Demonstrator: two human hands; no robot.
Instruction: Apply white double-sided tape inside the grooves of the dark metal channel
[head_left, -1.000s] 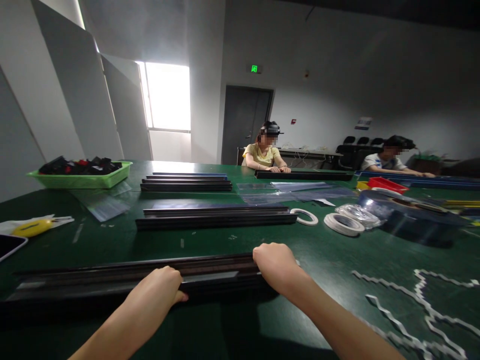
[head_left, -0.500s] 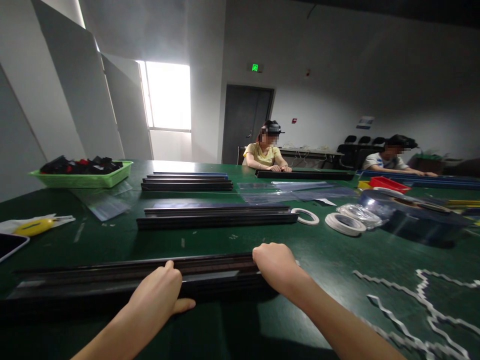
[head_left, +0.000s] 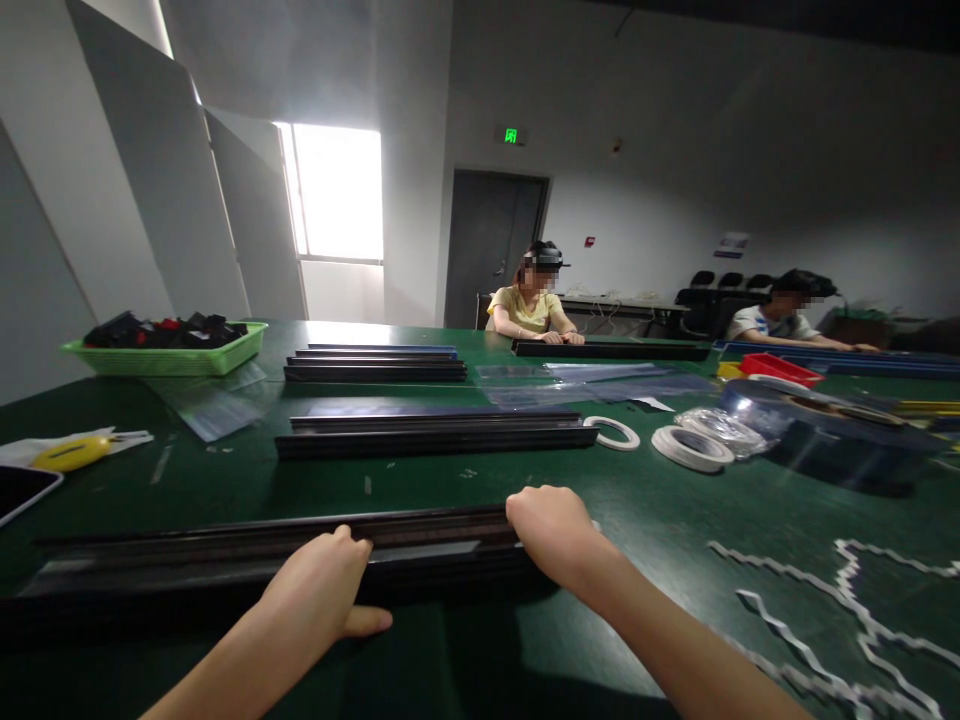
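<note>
A long dark rail (head_left: 187,565) lies across the near edge of the green table (head_left: 652,510). My left hand (head_left: 319,590) rests on its middle, fingers over the top and thumb stretched along the table in front. My right hand (head_left: 551,530) is curled over the rail's right end, gripping it. Further back lie two more bundles of dark rails, the nearer bundle (head_left: 435,435) and the farther bundle (head_left: 375,365).
White tape rolls (head_left: 690,447) and a large clear film roll (head_left: 817,425) sit at the right. White zigzag strips (head_left: 840,600) lie near right. A green basket (head_left: 165,355), a yellow tool (head_left: 67,453) and a dark tablet (head_left: 19,490) are at left. Two people sit at the far side.
My left hand has shifted slightly right along the rail and its thumb has spread out onto the table. The right hand and the rail have stayed put.
</note>
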